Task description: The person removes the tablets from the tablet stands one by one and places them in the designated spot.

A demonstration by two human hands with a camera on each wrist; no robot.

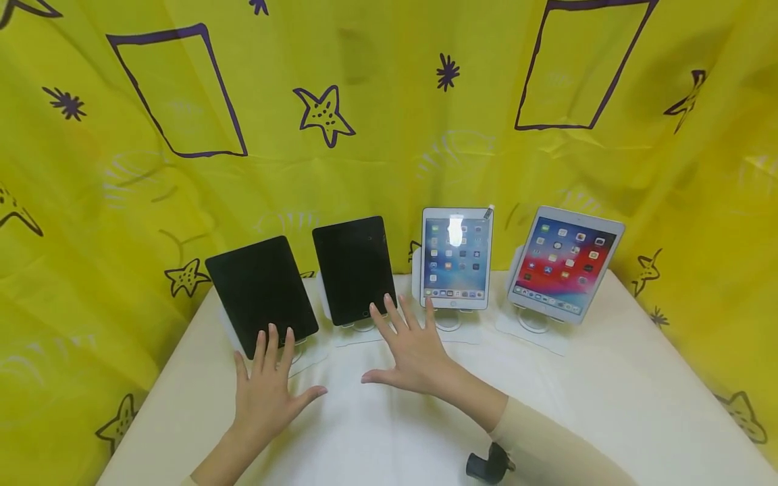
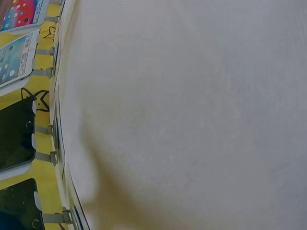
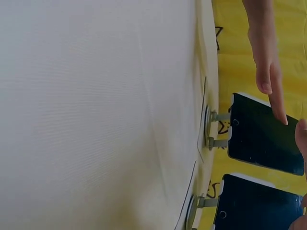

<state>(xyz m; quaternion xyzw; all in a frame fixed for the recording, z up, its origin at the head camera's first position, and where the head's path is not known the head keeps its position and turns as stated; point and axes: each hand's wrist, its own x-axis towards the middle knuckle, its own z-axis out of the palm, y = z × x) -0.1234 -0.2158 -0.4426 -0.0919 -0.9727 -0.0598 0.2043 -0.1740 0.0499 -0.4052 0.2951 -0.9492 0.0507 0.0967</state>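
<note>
Both hands are held over the table with fingers spread and nothing in them. My left hand [image 1: 264, 395] is in front of the far-left tablet [image 1: 258, 290], its fingertips overlapping the dark screen's lower edge. The right hand [image 1: 419, 354] reaches toward the second dark-screened tablet [image 1: 355, 263], fingertips overlapping its lower corner and the bottom of the third tablet [image 1: 458, 253]. That third one is white-framed and lit, showing app icons on blue. In the right wrist view, the left hand [image 3: 266, 57] appears in front of a dark tablet [image 3: 264, 134].
A fourth tablet [image 1: 562, 263], white with a lit red-and-blue screen, leans on its stand at the right. All the tablets stand in a row on white stands along the back of the white table [image 1: 608, 412]. Behind hangs a yellow curtain [image 1: 389, 169]. A black object [image 1: 486, 466] sits beside the right sleeve.
</note>
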